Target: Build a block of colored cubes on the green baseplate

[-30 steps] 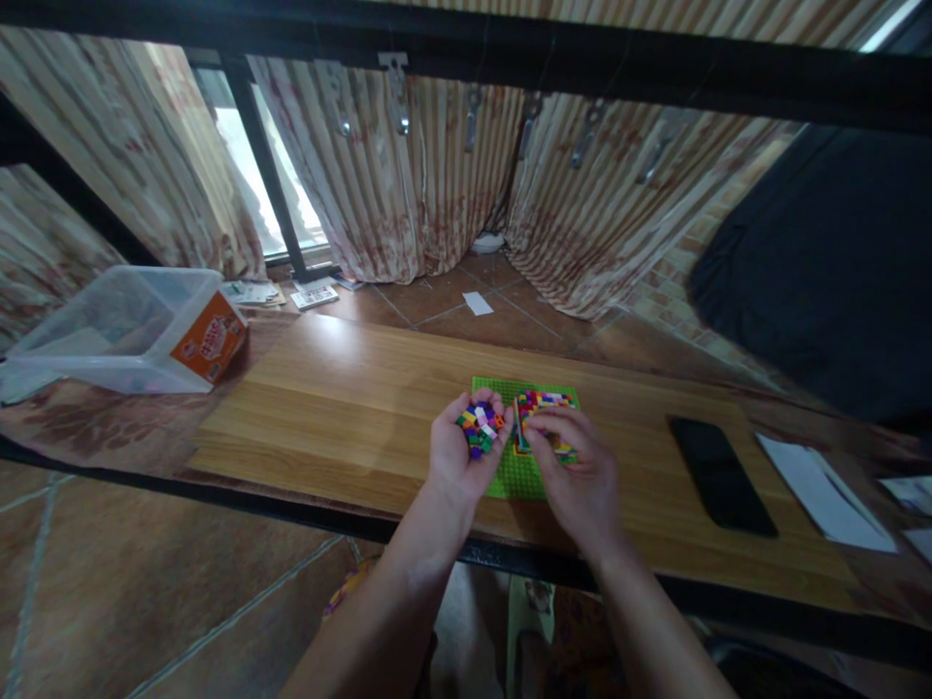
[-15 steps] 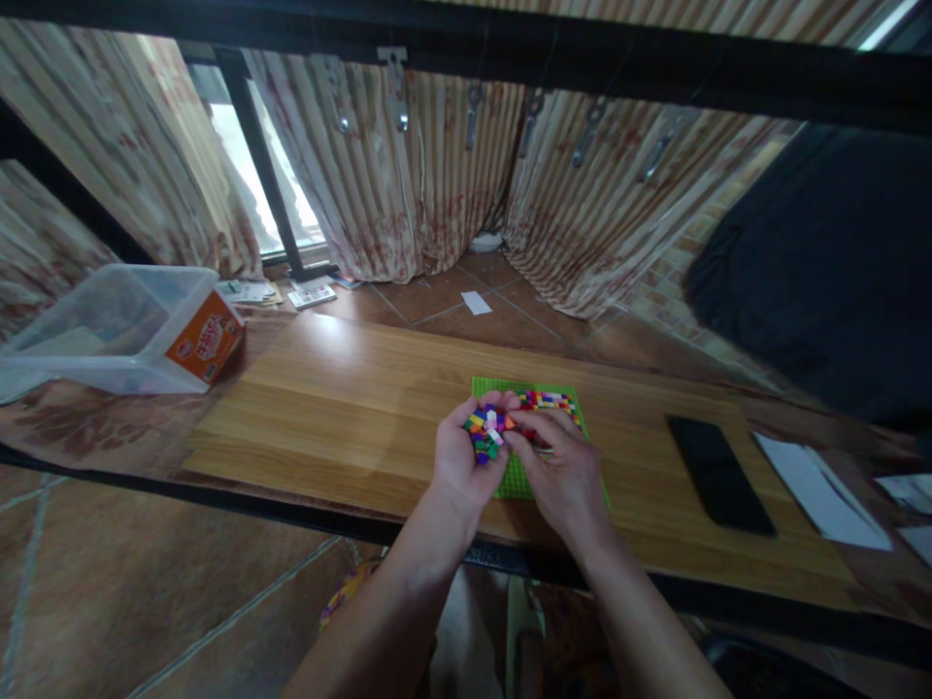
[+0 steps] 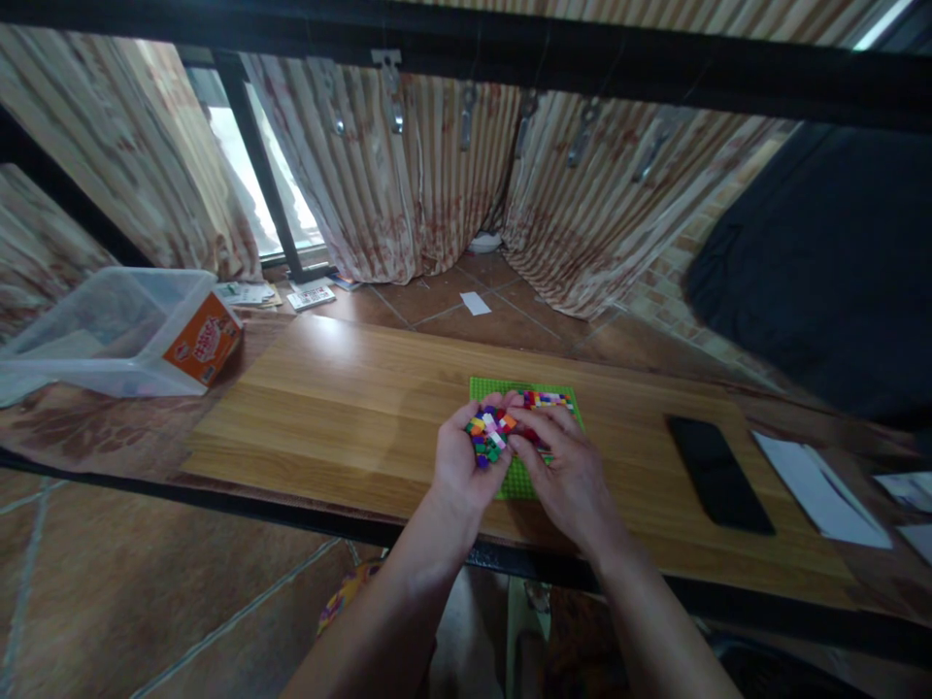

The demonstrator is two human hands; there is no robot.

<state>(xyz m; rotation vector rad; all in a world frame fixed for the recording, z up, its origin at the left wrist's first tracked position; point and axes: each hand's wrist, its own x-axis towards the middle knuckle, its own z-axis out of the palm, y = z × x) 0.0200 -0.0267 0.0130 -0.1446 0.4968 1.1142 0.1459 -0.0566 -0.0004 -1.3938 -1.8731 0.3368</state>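
Note:
My left hand [image 3: 460,464] is cupped, palm up, around a heap of small toy bricks [image 3: 487,437] in purple, green, white, yellow and other colours. From the right, my right hand [image 3: 564,464] reaches in, thumb and forefinger bent together at the heap's edge. An orange toy brick [image 3: 508,422] shows at those fingertips. Both hands are over a green studded baseplate [image 3: 520,482], which they partly cover. Rows of multicoloured bricks [image 3: 549,399] sit on the baseplate's far part; the rest of them is hidden behind my right hand.
A wooden board [image 3: 349,408] lies on the table under the baseplate. To the right are a black phone [image 3: 719,474] and white paper [image 3: 819,490]. At far left stands a clear plastic bin [image 3: 123,320] with an orange label. Booklets [image 3: 311,295] lie behind the board.
The right fingertips have shifted slightly at the edge of the heap, and the bricks in my left palm have turned a little. My left hand is almost still.

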